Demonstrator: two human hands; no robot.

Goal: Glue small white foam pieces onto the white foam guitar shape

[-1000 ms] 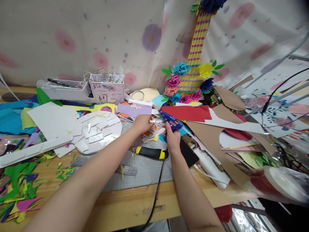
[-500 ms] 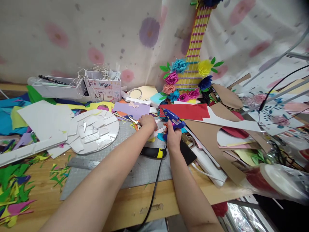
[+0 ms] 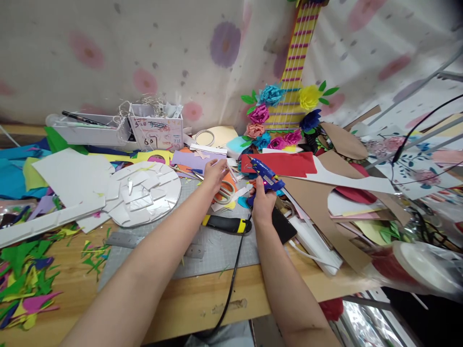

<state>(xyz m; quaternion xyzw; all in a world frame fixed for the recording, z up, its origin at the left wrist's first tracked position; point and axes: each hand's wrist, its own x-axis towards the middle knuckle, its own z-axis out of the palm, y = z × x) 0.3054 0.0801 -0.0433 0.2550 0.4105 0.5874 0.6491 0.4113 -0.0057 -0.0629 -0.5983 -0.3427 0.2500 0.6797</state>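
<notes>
A blue hot glue gun is in my right hand, its nozzle pointing up and left and a small red light glowing on its side. My left hand hovers among paper scraps by the purple sheet, fingers bent together; a pale strip lies by its fingertips, and I cannot make out whether it is gripped. Just below that hand are scissors with pale handles. A black-and-yellow utility knife rests on the grey cutting mat, nearer to me.
A white foam disc covered with pieces lies at left, with a metal ruler in front. Behind are white boxes and a flower-trimmed paper guitar. Red sheet, brown card and a power strip crowd the right.
My left hand has shifted slightly left and up, uncovering the scissors' handles. My right hand, with the glue gun, has moved a little to the right. The view has tilted slightly.
</notes>
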